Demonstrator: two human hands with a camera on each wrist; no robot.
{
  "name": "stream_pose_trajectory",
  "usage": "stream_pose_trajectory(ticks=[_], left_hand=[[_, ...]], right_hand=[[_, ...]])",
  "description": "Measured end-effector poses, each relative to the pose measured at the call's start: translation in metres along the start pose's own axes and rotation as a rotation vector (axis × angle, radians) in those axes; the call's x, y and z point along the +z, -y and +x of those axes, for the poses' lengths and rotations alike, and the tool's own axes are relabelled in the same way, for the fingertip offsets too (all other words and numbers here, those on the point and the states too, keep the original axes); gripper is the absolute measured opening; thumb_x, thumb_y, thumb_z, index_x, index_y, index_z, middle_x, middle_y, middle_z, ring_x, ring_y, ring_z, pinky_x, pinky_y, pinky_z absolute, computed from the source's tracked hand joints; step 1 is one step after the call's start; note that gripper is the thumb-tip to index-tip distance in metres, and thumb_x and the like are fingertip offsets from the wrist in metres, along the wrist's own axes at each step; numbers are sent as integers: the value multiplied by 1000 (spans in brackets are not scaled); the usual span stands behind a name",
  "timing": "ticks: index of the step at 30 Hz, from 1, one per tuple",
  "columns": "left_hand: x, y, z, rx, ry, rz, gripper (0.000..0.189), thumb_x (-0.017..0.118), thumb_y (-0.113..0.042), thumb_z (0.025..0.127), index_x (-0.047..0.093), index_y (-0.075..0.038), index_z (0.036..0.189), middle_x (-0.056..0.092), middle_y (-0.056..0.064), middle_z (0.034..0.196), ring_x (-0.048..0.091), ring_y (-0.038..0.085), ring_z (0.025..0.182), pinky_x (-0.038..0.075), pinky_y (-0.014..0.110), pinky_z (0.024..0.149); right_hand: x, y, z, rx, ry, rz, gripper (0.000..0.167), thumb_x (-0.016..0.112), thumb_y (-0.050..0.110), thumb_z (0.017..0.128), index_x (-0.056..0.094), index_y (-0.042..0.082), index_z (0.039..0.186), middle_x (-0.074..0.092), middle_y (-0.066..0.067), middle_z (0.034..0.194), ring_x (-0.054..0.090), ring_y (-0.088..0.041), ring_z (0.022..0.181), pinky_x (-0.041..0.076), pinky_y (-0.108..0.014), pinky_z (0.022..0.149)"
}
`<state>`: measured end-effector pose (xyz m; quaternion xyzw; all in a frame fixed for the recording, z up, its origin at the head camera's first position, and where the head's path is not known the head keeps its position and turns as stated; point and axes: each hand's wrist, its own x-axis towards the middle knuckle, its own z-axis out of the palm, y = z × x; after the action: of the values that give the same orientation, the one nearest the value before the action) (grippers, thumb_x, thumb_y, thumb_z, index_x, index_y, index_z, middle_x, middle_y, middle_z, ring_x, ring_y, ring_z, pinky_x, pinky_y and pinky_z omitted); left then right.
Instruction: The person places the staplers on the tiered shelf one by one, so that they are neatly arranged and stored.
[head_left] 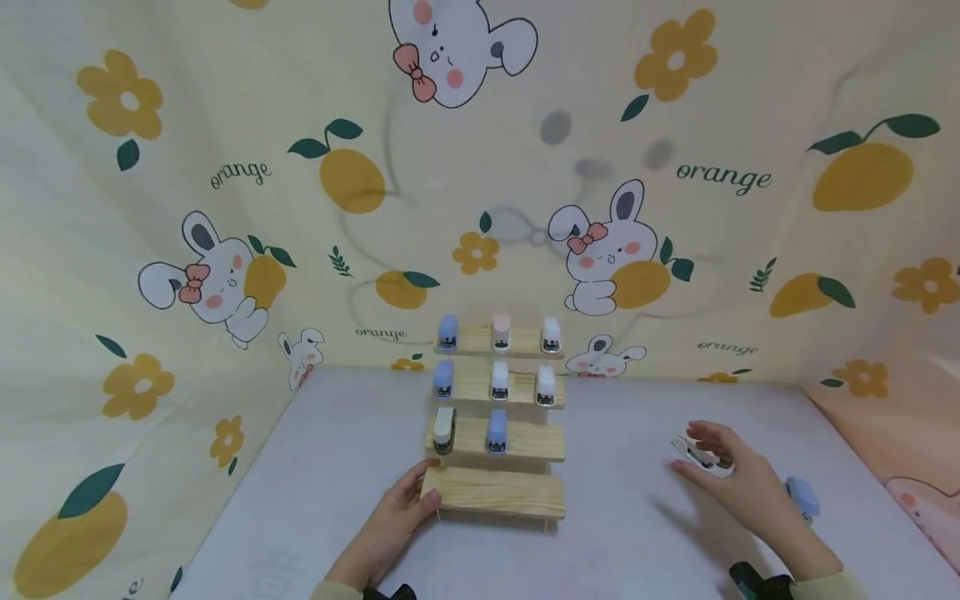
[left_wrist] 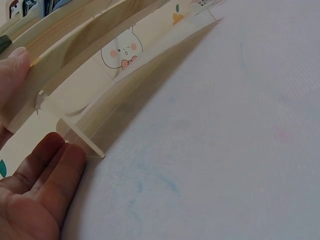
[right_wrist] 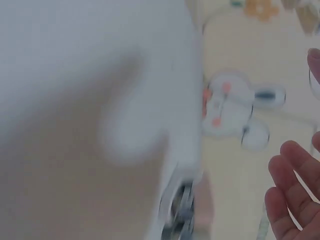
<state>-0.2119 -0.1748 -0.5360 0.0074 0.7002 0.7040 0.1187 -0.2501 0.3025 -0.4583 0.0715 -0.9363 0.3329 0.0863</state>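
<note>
My left hand (head_left: 397,512) pinches the left end of the lowest board of a stepped wooden display stand (head_left: 498,492). In the left wrist view, the thumb lies on the board's edge while other fingers (left_wrist: 60,175) are beside a clear leg. Several mini staplers stand on the upper steps, among them a blue stapler (head_left: 497,432) and a cream one (head_left: 444,429). Over at the right, my right hand (head_left: 746,483) hovers with fingers spread around a white-framed mini stapler (head_left: 697,454). The right wrist view shows that stapler (right_wrist: 182,210) apart from the fingertips, with a pinkish part.
Another blue stapler (head_left: 802,496) sits on the white tabletop (head_left: 615,533), partly behind my right forearm. A printed cloth (head_left: 480,167) with rabbits and oranges hangs behind and beside the table.
</note>
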Motion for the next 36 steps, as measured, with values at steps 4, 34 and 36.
stream_pose_trajectory(ticks=[4,34,36], left_hand=[[0,2,-1,14,8,-10,72,62,-38,93,30,-11,151,36,23,147,38,30,134,37,34,107],[1,2,-1,21,-6,18,67,60,-39,95,32,-12,150,37,22,146,37,30,134,37,34,107],[2,2,0,20,-8,16,68,60,-39,95,32,-11,150,38,22,146,38,30,134,37,34,107]], right_hand=[[-14,-25,-5,35,-29,-35,75,71,48,85,43,5,139,55,-23,130,48,-46,113,43,-60,79],[-47,-108,-11,503,189,-54,106,51,76,82,25,-4,147,16,-41,144,23,-61,121,35,-74,88],[-46,-109,-13,516,184,-59,107,51,76,82,24,-3,148,16,-41,144,24,-60,121,34,-74,89]])
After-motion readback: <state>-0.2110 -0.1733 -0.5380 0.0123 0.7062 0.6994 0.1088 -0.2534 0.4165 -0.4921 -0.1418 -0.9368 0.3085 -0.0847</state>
